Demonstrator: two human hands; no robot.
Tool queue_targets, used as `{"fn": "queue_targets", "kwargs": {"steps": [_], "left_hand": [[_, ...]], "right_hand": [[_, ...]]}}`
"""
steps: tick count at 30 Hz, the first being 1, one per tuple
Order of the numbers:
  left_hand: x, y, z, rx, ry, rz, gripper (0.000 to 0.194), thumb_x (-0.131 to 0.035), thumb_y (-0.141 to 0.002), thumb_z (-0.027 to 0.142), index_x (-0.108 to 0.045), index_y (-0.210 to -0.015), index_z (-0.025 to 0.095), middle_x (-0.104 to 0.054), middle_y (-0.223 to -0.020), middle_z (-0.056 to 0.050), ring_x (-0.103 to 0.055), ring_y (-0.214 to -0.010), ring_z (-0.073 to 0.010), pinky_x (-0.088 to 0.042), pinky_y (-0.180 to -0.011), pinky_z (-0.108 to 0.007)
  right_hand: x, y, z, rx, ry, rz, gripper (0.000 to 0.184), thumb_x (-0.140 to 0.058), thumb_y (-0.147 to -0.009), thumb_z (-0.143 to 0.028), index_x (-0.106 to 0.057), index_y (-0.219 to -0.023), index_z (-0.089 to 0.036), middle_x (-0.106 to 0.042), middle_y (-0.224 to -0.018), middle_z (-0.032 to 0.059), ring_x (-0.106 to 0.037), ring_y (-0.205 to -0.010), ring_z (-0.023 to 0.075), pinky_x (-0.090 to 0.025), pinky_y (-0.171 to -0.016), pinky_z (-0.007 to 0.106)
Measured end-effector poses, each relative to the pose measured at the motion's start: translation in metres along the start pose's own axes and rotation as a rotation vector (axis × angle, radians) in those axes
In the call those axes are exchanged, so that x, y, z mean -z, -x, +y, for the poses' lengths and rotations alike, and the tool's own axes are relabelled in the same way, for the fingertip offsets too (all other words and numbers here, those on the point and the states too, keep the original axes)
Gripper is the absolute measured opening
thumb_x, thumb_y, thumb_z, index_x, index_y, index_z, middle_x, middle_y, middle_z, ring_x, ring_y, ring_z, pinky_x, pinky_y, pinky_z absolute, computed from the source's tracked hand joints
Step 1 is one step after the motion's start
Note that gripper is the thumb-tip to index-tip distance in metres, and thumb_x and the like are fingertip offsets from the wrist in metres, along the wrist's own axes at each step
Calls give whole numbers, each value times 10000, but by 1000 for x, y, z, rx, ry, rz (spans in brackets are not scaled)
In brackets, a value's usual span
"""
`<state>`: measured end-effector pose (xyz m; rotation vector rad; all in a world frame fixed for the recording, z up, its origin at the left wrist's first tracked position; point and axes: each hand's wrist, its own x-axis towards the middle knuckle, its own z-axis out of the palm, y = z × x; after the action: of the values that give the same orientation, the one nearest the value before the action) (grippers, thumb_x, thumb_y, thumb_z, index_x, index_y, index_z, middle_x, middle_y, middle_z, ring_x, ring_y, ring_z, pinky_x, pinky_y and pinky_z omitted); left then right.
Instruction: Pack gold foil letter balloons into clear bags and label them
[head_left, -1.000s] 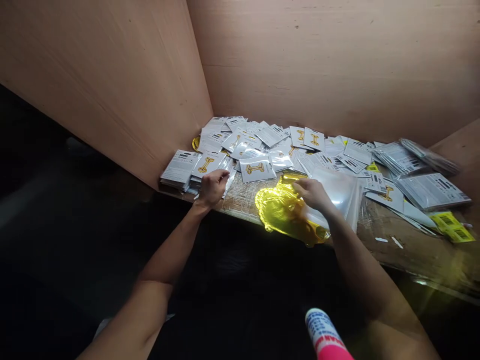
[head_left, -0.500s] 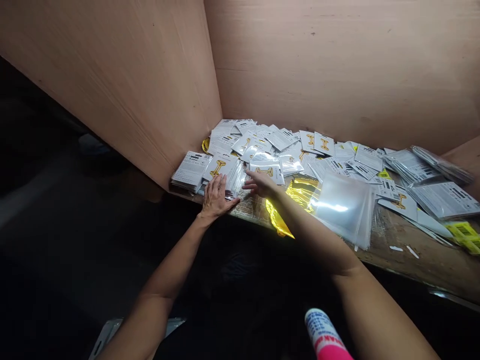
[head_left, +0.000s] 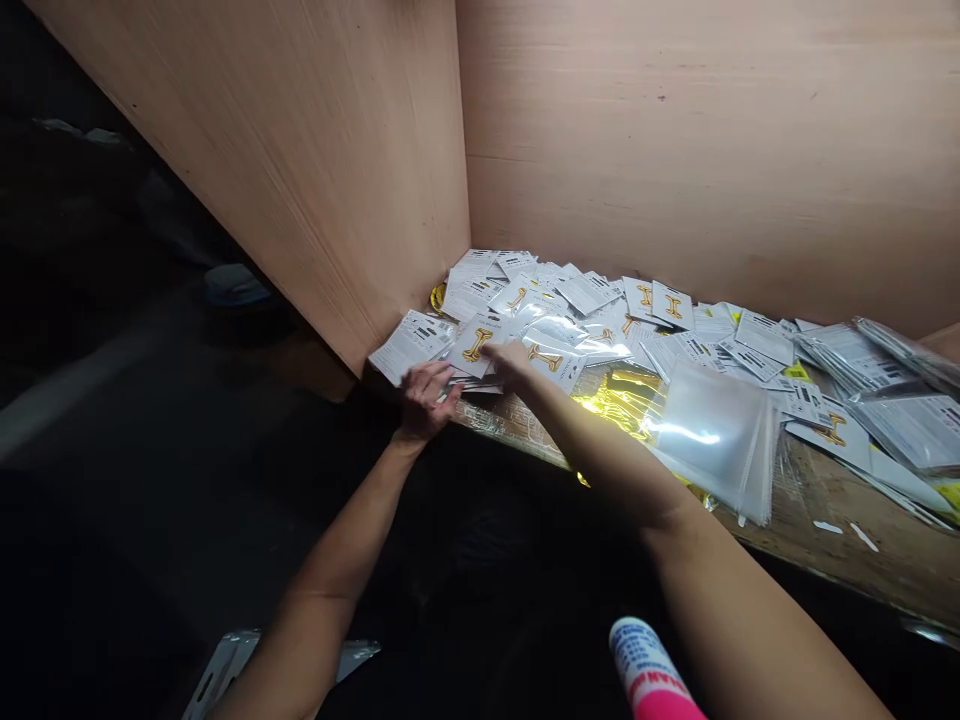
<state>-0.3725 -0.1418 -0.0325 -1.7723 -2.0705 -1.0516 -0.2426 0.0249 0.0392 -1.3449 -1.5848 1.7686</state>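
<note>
My left hand [head_left: 427,402] is at the front edge of a stack of flat white packets [head_left: 411,345] with printed text. Its fingers bend round the near corner, with the thumb low on the right. My right hand [head_left: 510,362] reaches over the right side of a neighbouring pile, against a white card packet [head_left: 474,340] with a gold I-shaped balloon picture. Blur and the angle hide its fingertips. Another balloon card packet [head_left: 551,360] lies just right of that hand. Crinkled gold foil [head_left: 619,400] lies partly under my right forearm.
Loose card packets [head_left: 592,292] heap along the back panel [head_left: 675,150]. Clear plastic sleeves [head_left: 712,430] lie at the front right, near small white scraps [head_left: 827,527]. A plywood side panel [head_left: 337,180] bounds the left. A pink-and-white tube [head_left: 645,665] shows at the bottom.
My left hand has slid left from on top of the balloon packet pile to the printed stack, which has turned slightly. My right hand has come in against the balloon packet. The view has shifted left.
</note>
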Motion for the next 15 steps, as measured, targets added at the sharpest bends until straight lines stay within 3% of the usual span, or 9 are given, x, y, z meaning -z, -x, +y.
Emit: {"fn": "queue_targets", "kwargs": {"steps": [2,5,8,10,12,15], "left_hand": [[13,-1,-11,98,-162,18,453,-612,-1043,472,-741,-1381,200,-678,-1533,-178,-555,-1486,-381,-373,-1269,-583],[23,-17,-27,153,-315,-189,625,-554,-1058,520,-611,-1571,167,-509,-1705,-183,-404,-1606,-405,-305,-1289,-603],[25,-48,-41,242,-373,-359,832,-449,-1061,657,-434,-1697,121,-357,-1788,-201,-310,-1648,-444,-274,-1284,-646],[24,-68,-45,287,-368,-416,932,-393,-1047,730,-350,-1733,100,-298,-1808,-219,-279,-1656,-467,-255,-1284,-668],[24,-79,-43,286,-355,-427,987,-386,-1029,768,-315,-1744,91,-256,-1819,-235,-254,-1666,-474,-227,-1296,-661],[29,-72,-32,210,-370,-312,1028,-518,-974,786,-330,-1742,128,-162,-1848,-219,-174,-1696,-463,-158,-1329,-626]], "right_hand": [[9,7,-7,-49,-52,-9,112,-750,-880,-97,-718,-987,-101,-730,-740,42,-676,-673,157,-599,-666,257],[34,26,-14,-90,-94,-71,32,-700,-925,-80,-722,-926,-104,-715,-691,48,-645,-583,147,-597,-613,264],[68,51,-16,-142,-92,-171,57,-770,-899,-150,-738,-870,-113,-715,-660,65,-643,-552,160,-585,-561,267],[91,67,-13,-122,-96,-267,171,-866,-815,-220,-763,-898,-113,-765,-731,103,-705,-622,201,-613,-594,289],[115,82,-9,-13,-107,-328,380,-946,-720,-311,-785,-1000,-111,-821,-890,142,-769,-748,252,-652,-682,331],[149,99,-4,197,-68,-312,628,-992,-652,-452,-780,-1149,-133,-834,-1124,157,-800,-936,305,-670,-825,403]]}}
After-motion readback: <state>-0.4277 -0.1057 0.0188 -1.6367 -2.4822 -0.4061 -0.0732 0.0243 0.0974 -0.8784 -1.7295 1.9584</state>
